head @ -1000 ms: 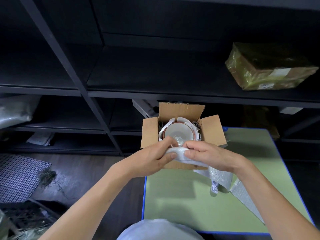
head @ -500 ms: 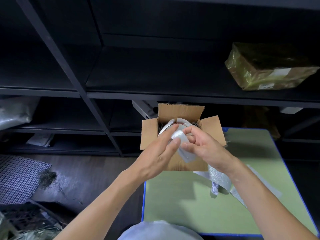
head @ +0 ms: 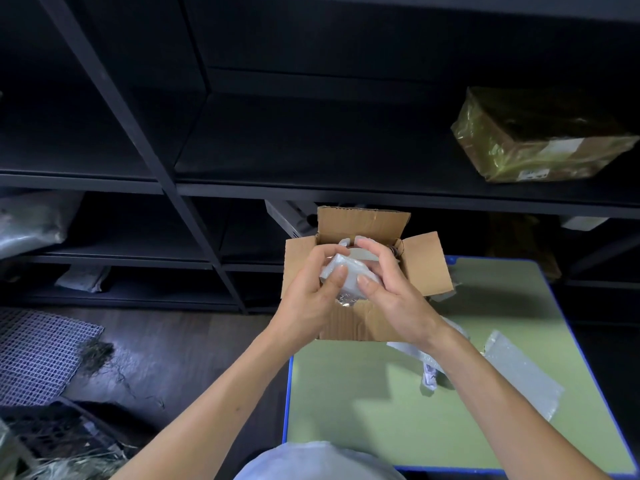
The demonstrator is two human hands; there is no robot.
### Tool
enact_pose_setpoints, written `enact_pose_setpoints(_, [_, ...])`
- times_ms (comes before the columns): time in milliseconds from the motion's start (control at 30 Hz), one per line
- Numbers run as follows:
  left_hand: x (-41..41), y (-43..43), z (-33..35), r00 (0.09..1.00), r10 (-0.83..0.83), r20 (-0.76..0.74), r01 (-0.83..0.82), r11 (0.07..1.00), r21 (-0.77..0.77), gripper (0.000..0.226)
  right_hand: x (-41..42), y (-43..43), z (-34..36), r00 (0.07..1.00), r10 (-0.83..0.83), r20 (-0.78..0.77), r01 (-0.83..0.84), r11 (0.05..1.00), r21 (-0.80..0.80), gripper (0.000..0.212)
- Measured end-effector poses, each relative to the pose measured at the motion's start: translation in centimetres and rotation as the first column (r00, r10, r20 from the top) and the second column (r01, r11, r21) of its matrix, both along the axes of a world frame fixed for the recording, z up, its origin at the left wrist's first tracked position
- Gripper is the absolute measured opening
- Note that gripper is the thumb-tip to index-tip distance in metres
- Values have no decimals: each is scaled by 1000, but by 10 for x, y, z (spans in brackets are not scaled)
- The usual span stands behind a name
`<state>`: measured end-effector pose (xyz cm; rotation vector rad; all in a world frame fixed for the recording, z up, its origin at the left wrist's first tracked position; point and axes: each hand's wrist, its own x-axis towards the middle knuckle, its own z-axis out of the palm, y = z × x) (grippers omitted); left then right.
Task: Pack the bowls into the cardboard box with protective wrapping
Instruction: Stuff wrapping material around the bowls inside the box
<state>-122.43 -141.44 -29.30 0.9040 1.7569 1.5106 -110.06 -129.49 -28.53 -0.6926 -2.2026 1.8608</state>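
Over the open cardboard box (head: pixel 360 223) at the table's (head: pixel 346 410) far left corner, our left hand (head: pixel 308 299) and right hand (head: pixel 391 292) now pinch the bubble wrap (head: pixel 346 275) into a tighter wad. We have carried it from the box's near wall to above the bowl (head: pixel 363 253), which our hands mostly hide. A loose sheet (head: pixel 519 372) lies near the table's right edge.

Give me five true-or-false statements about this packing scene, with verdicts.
The left hand and right hand grip a white bubble-wrap wad above the open brown cardboard box. True.
The box's flaps are folded shut. False: they stand open.
The box stands on the green, blue-edged table. True.
The table holds only the box. False: loose clear bubble-wrap sheets lie beside it.
A yellowish film-wrapped parcel sits on the black shelf. True.
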Motion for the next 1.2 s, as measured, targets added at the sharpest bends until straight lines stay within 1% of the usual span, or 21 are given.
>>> enact_pose_setpoints(67, [1,-2,-1,998,-20,64,20,1000,12,22,1,0,-1,999,12,35,-11,1000,-24,49])
enact_pose_setpoints(133, [4,-2,-3,992,-58,116,54,998,37,24,0,1,-2,998,21,67,-20,1000,-2,49])
enact_pose_setpoints(200, [9,0,-3,995,-68,68,64,997,48,24,-3,0,-2,997,29,71,-29,1000,-8,48])
enact_pose_setpoints(267, [13,3,-4,999,-32,20,31,999,45,22,-7,-2,-3,998,10,57,-10,1000,-1,49])
enact_pose_setpoints(367, [8,6,-4,999,51,21,-52,997,50,22,-11,-1,-4,996,-93,15,92,994,65,44])
enact_pose_setpoints(400, [3,6,-5,998,66,-9,-66,997,38,23,-11,1,-2,993,-120,-13,120,990,75,41])
enact_pose_setpoints(467, [-9,5,-4,998,44,-51,-44,999,5,24,-10,6,1,985,-158,-62,163,983,85,35])
enact_pose_setpoints(533, [-20,5,-2,1000,2,-26,-2,1000,-9,22,-11,10,4,981,-178,-83,187,976,115,30])
enact_pose_setpoints(600, [-28,6,0,1000,-22,-5,22,1000,5,19,-13,12,7,984,-157,-79,168,973,155,29])
enact_pose_setpoints(733, [-38,7,0,999,-40,24,39,999,29,19,-18,16,11,999,-33,16,28,973,227,39])
enact_pose_setpoints(800, [-40,6,-2,997,-74,34,74,997,17,20,-19,19,11,998,-45,34,34,960,278,40])
enact_pose_setpoints(867, [-40,7,-6,992,-119,-35,119,993,-5,23,-20,23,10,995,-102,12,93,947,309,35])
enact_pose_setpoints(900, [-42,6,-9,985,-135,-108,131,991,-36,24,-18,24,8,992,-124,13,113,940,323,33])
enact_pose_setpoints(933, [-44,6,-13,966,-146,-213,130,988,-86,26,-15,26,6,989,-143,27,125,930,346,32])
enact_pose_setpoints(1000, [-50,4,-21,868,-183,-462,97,974,-204,27,-6,31,0,980,-178,87,126,899,420,30])
enact_pose_setpoints(1033, [-54,2,-26,807,-220,-548,91,963,-253,27,-1,33,-3,974,-190,125,114,883,455,28])
enact_pose_setpoints(1100, [-59,2,-35,706,-311,-637,111,936,-335,30,6,35,-8,962,-201,185,89,871,483,25])
enact_pose_setpoints(1133, [-60,4,-39,670,-348,-655,123,923,-364,31,8,35,-9,958,-203,201,83,871,484,25])
enact_pose_setpoints(1200, [-61,10,-44,628,-392,-672,137,906,-400,28,8,33,-10,956,-199,216,69,867,493,23])
